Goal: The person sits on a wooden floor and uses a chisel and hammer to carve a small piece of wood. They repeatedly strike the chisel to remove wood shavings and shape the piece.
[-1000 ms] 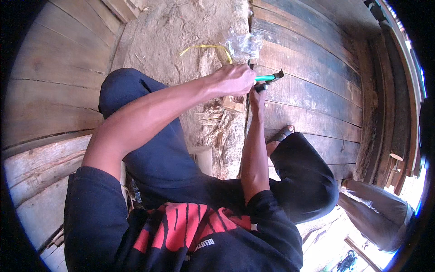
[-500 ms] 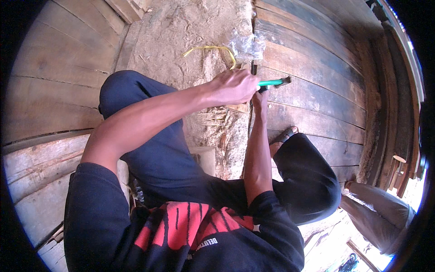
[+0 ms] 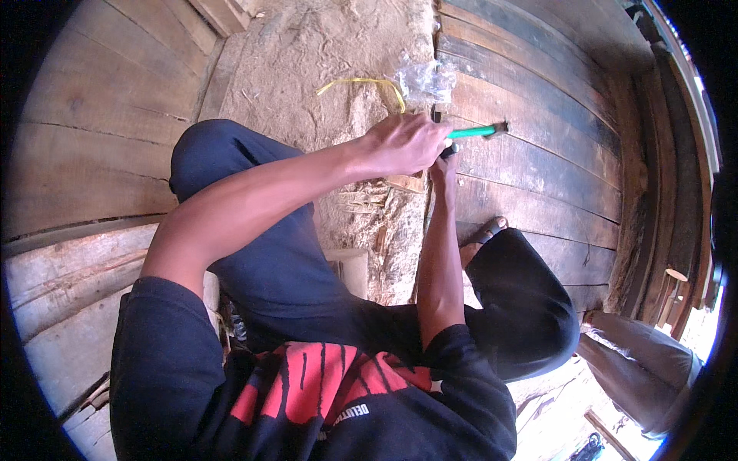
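My left hand (image 3: pixel 407 144) reaches across from the left with its fingers closed. A tool with a green handle (image 3: pixel 473 133) and a small dark crosswise head (image 3: pixel 500 128), which looks like a hammer, sticks out of it to the right. Just below is my right hand (image 3: pixel 444 163), mostly hidden behind the left one. Its fingers are closed by a short black piece (image 3: pixel 450 151) whose kind I cannot make out. Under both hands, a small light wooden piece (image 3: pixel 407 183) shows at the edge of the rough beam.
A yellow strip (image 3: pixel 361 80) and a crumpled clear plastic bag (image 3: pixel 425 80) lie just beyond my hands. Dark wooden planks (image 3: pixel 538 154) stretch out on the right, beside a broad rough timber surface (image 3: pixel 330 38). Another person's trousered leg (image 3: pixel 642 361) is at the lower right.
The green-handled hammer has moved slightly right and up, its head now higher. My left hand shifted a little to the right with it; both hands stay close together.
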Demonstrator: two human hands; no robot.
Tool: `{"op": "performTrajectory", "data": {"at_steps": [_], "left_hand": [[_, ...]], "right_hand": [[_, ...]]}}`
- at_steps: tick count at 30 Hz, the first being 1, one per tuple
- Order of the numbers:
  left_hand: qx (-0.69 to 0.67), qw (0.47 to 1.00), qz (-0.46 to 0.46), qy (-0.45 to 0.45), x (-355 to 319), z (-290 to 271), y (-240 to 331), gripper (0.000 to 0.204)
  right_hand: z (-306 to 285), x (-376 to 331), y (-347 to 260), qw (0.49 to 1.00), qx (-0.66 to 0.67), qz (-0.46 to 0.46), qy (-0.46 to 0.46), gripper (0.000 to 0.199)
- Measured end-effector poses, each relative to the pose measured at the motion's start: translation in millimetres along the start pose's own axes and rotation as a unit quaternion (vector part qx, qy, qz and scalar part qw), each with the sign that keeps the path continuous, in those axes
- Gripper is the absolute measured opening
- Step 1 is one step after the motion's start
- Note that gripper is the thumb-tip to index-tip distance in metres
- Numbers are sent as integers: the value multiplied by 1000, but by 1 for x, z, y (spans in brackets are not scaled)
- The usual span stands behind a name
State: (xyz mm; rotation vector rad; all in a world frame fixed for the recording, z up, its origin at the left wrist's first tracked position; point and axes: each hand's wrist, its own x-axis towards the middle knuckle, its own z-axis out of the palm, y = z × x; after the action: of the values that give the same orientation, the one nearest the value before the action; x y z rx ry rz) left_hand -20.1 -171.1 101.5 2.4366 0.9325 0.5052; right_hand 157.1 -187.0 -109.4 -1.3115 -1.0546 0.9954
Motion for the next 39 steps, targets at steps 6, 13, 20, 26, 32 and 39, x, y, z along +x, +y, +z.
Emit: {"op": "performTrajectory", "data": {"at_steps": [6, 13, 20, 26, 32, 39], "left_hand": [[-33, 998, -16, -48, -6, 12, -6, 23], [-67, 997, 0, 38, -6, 22, -11, 23], [17, 998, 46, -30, -14, 21, -4, 15], [-8, 998, 53, 31, -14, 27, -1, 24], [7, 999, -19, -34, -8, 25, -9, 25], [14, 998, -6, -53, -10, 25, -6, 14]], "right_hand": [[-13, 6, 30, 979, 204, 22, -4, 9], [-7, 4, 20, 997, 63, 32, -33, 16], [-21, 17, 66, 997, 64, -4, -39, 21], [-30, 26, 91, 999, -10, 29, -22, 27], [-7, 11, 39, 999, 3, 30, -23, 16], [-7, 15, 45, 980, 198, -17, -13, 15]]}}
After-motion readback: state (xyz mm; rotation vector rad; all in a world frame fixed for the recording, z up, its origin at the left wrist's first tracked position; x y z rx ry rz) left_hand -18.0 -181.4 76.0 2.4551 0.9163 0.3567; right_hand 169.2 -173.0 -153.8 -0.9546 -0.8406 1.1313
